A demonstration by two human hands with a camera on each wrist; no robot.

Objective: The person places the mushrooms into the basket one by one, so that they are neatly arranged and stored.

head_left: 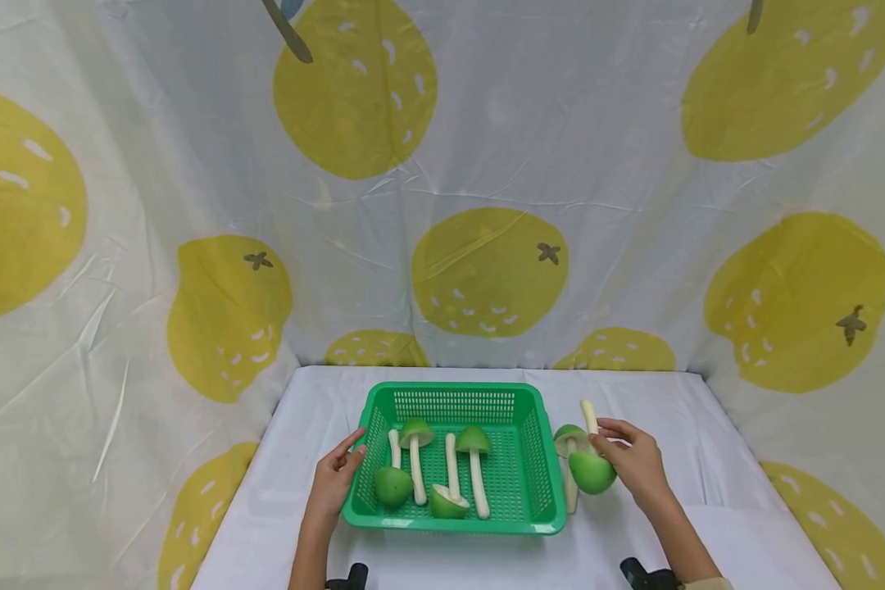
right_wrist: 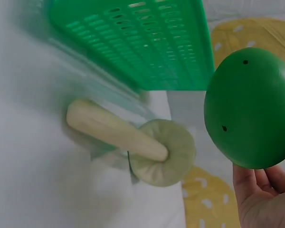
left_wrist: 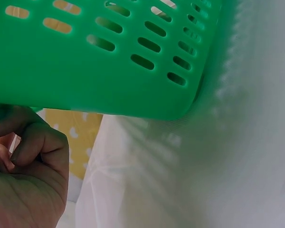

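Observation:
A green plastic basket [head_left: 534, 459] holds several toy mushrooms with green caps and pale stems, lying alternately cap up and cap down, such as one mushroom [head_left: 474, 442] at the right of the row. My left hand [head_left: 332, 479] grips the basket's left rim, its curled fingers [left_wrist: 42, 142] showing in the left wrist view. To the right of the basket, my right hand [head_left: 634, 459] holds another mushroom [head_left: 592, 474] by its stem, cap downward and toward me. A further mushroom [right_wrist: 164, 152] lies on the table against the basket's right side, partly hidden in the head view.
White cloth covers the table [head_left: 634, 533]. Behind and at both sides hangs a pale curtain [head_left: 487, 180] printed with yellow fruit. The right part of the basket floor, beyond the mushrooms, shows its green mesh.

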